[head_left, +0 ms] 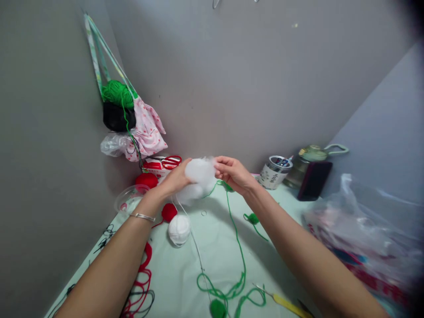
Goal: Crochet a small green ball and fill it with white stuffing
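My left hand (181,176) is closed round a fluffy white clump of fibre stuffing (200,171), held up above the far part of the table. On the clump's right edge, the fingers of my right hand (232,171) pinch a bit of the same fluff. The stuffing's lower part is smeared by motion. Beneath it lie a white yarn ball (179,230) and a small red yarn ball (169,212). White yarn runs from below the clump down toward the front. Green yarn (239,238) trails over the cloth, and a yellow-handled crochet hook (285,304) lies at the front right.
Red scissors (171,162) rest on a box at the back left, beside a clear plastic bowl (132,196). A bag with yarn (147,128) hangs on the wall. A tin of pens (275,172), a phone (314,181) and a plastic bag (364,234) stand on the right.
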`<state>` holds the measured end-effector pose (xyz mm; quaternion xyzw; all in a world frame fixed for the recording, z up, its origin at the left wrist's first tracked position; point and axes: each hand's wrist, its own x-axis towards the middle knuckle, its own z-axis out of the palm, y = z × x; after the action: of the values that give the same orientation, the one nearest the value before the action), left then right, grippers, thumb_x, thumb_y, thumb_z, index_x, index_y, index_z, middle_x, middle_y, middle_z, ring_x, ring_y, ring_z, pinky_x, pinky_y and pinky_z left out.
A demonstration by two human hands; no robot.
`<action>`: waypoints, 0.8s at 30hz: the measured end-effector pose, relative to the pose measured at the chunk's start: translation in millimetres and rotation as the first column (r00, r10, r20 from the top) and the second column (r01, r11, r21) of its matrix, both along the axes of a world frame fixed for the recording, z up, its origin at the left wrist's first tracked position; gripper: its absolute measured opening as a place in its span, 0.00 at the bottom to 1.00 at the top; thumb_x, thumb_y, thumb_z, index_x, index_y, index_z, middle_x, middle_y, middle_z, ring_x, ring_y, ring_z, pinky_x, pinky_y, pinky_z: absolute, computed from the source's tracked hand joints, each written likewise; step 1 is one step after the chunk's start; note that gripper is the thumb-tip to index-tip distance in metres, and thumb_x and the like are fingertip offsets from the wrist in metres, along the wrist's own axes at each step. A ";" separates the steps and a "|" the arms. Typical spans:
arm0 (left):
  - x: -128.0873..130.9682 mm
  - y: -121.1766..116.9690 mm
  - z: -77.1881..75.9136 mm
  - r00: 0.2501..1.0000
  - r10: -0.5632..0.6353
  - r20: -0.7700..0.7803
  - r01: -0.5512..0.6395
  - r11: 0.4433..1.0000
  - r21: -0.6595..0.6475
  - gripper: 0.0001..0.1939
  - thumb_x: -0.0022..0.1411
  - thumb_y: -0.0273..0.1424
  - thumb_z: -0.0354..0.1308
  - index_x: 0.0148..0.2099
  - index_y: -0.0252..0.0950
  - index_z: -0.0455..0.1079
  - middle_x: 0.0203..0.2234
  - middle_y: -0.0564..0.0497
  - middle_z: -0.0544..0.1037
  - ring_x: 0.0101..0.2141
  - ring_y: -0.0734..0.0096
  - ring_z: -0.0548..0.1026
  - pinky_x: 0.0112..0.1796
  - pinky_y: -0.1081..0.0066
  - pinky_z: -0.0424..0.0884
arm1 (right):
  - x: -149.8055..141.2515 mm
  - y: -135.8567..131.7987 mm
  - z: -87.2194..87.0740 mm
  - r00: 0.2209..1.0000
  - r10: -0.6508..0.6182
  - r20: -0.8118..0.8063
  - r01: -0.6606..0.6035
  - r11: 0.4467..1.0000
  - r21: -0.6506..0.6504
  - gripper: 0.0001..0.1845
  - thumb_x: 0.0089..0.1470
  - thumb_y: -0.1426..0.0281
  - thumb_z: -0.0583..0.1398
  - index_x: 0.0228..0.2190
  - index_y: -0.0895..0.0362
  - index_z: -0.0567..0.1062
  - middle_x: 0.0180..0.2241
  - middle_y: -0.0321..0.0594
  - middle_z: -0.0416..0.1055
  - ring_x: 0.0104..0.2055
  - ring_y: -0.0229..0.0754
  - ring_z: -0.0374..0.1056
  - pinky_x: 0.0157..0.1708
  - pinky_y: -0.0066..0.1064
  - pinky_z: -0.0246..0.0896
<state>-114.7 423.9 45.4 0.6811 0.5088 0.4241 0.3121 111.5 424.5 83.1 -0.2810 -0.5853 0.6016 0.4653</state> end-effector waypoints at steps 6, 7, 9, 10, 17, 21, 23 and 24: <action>14.1 -58.1 31.2 0.910 0.065 0.410 -0.057 0.998 -0.030 0.34 0.71 0.57 0.46 0.65 0.38 0.66 0.45 0.42 0.80 0.33 0.68 0.78 0.27 0.74 0.68 | -5.1 -28.1 13.2 0.998 -0.030 -0.056 0.029 0.999 -0.017 0.19 0.43 0.59 0.73 0.33 0.55 0.76 0.27 0.30 0.70 0.26 0.32 0.64 0.31 0.28 0.65; 25.5 -68.5 32.0 0.812 0.020 0.583 0.047 0.994 -0.100 0.34 0.69 0.58 0.48 0.60 0.37 0.71 0.42 0.42 0.80 0.33 0.67 0.78 0.26 0.74 0.68 | -11.3 -37.7 14.0 0.998 -0.033 -0.047 0.033 0.999 -0.009 0.17 0.44 0.61 0.73 0.33 0.55 0.76 0.27 0.31 0.71 0.27 0.32 0.65 0.32 0.28 0.66; 50.5 -86.1 30.1 0.627 0.024 0.779 0.204 0.959 -0.195 0.29 0.68 0.57 0.54 0.52 0.36 0.75 0.38 0.44 0.80 0.33 0.66 0.78 0.27 0.74 0.69 | -25.6 -58.3 12.5 0.993 -0.115 0.027 0.109 0.979 0.173 0.11 0.48 0.64 0.69 0.32 0.55 0.75 0.28 0.32 0.71 0.28 0.34 0.66 0.31 0.28 0.66; 61.9 -93.2 27.8 0.559 0.068 0.826 0.208 0.953 -0.219 0.26 0.68 0.54 0.57 0.48 0.35 0.75 0.36 0.46 0.80 0.32 0.67 0.77 0.26 0.74 0.68 | -32.0 -68.6 10.8 0.984 -0.156 0.085 0.128 0.955 0.266 0.09 0.51 0.64 0.66 0.33 0.55 0.75 0.28 0.33 0.71 0.29 0.35 0.66 0.30 0.28 0.66; 76.0 -140.0 11.7 0.506 0.135 0.852 0.208 0.939 -0.272 0.15 0.60 0.36 0.70 0.46 0.34 0.77 0.33 0.50 0.81 0.31 0.72 0.77 0.29 0.75 0.69 | -12.0 -123.7 16.2 0.935 -0.294 0.200 0.188 0.886 0.425 0.21 0.53 0.73 0.61 0.49 0.52 0.72 0.41 0.38 0.73 0.41 0.40 0.72 0.43 0.34 0.70; 68.1 -173.7 13.6 0.474 0.157 0.867 0.211 0.935 -0.285 0.11 0.55 0.29 0.71 0.41 0.33 0.78 0.27 0.54 0.77 0.25 0.79 0.71 0.25 0.79 0.65 | 16.1 -156.1 17.7 0.924 -0.306 0.229 0.198 0.896 0.398 0.19 0.60 0.62 0.62 0.52 0.52 0.72 0.49 0.44 0.74 0.53 0.44 0.71 0.50 0.38 0.71; 71.9 -190.3 16.2 0.453 0.150 0.879 0.229 0.933 -0.277 0.09 0.57 0.29 0.70 0.40 0.33 0.76 0.26 0.54 0.76 0.24 0.79 0.71 0.24 0.79 0.65 | 20.9 -177.9 9.6 0.949 -0.130 0.289 0.039 0.953 0.300 0.25 0.59 0.59 0.63 0.56 0.52 0.70 0.54 0.47 0.73 0.51 0.44 0.73 0.48 0.37 0.73; 75.2 -198.5 17.4 0.444 0.144 0.884 0.238 0.932 -0.272 0.08 0.58 0.29 0.69 0.39 0.34 0.76 0.26 0.54 0.75 0.24 0.79 0.71 0.24 0.79 0.66 | 21.8 -190.0 3.9 0.944 -0.058 0.326 -0.035 0.962 0.272 0.28 0.58 0.59 0.65 0.57 0.51 0.69 0.55 0.47 0.73 0.47 0.42 0.74 0.45 0.36 0.74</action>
<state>-39.5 225.4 62.8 0.2998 0.3159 0.6092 0.6627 133.3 234.5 87.0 -0.3143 -0.7309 0.4562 0.3985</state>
